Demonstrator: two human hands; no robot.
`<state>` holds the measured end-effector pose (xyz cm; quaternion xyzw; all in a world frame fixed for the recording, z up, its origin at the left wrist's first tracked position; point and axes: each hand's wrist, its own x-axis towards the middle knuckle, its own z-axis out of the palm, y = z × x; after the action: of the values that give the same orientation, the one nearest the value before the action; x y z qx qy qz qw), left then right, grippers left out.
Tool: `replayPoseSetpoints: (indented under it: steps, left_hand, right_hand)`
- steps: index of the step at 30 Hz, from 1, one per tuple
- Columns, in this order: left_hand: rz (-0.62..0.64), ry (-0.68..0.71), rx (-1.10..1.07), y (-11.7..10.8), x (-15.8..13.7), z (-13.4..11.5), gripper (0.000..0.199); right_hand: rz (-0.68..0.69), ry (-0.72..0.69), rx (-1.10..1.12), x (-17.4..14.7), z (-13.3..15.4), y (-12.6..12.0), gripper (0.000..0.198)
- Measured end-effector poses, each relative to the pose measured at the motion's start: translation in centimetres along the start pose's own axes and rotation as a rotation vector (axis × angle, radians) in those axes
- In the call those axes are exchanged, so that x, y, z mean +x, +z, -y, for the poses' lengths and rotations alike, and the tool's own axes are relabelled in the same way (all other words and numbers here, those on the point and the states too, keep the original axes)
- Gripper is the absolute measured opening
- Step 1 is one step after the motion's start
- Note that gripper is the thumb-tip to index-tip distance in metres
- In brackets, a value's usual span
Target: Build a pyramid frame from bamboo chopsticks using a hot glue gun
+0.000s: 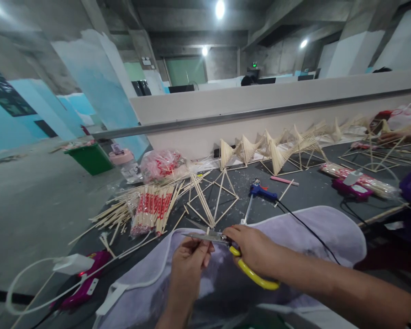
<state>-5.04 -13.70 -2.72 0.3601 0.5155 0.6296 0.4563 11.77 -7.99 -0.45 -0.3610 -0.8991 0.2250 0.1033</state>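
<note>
My right hand (255,251) grips a pair of scissors (251,273) with yellow handles, its blades apart and pointing left. Between thumb and fingers, my left hand (191,256) pinches a thin wooden stick (208,231) whose upper end shows by the blades. Whether the blades touch the stick I cannot tell. Just beyond the hands stands an open frame (214,196) of glued sticks, with several sticks side by side on one slope. A blue glue gun (263,192) lies to its right. A lilac cloth (304,228) spreads under my forearms.
Loose sticks (114,217) and a red-printed pack of sticks (152,208) lie on the left. Finished stick models (276,155) line the wall. Purple power strips (89,278) with cables sit at both sides. At far right, another person's hand (392,137) touches a frame.
</note>
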Motion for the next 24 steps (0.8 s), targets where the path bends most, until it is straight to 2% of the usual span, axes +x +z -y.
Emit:
replayPoseSetpoints:
  steps: [3,7,11,14,17,21,24]
  left_hand:
    - [0.024,-0.048,-0.065,0.4,-0.2,-1.2,0.017]
    - [0.140,-0.190,-0.165,0.6,-0.3,-2.6,0.018]
    - [0.227,-0.334,-0.237,0.4,0.0,-2.8,0.022]
    - [0.266,-0.372,-0.255,0.3,0.3,-2.5,0.024]
    - [0.214,-0.313,-0.205,0.4,0.4,-2.0,0.022]
    - [0.040,-0.098,-0.034,0.4,0.6,-0.7,0.022]
    - [0.036,-0.075,-0.008,0.1,0.6,-0.1,0.021]
  right_hand:
    - [-0.020,-0.002,-0.029,-0.3,0.3,-0.7,0.041]
    - [-0.042,-0.033,-0.076,-0.6,0.2,-1.1,0.038]
    - [0.012,-0.055,-0.084,-0.3,-0.3,-0.7,0.028]
    - [0.017,-0.061,-0.098,-0.1,-0.5,-0.4,0.028]
    - [0.021,-0.053,-0.110,0.0,-0.5,-0.4,0.029]
    - [0.021,-0.025,-0.115,0.3,-0.3,-0.4,0.028]
    - [0.012,-0.021,-0.111,0.3,-0.3,-0.3,0.030]
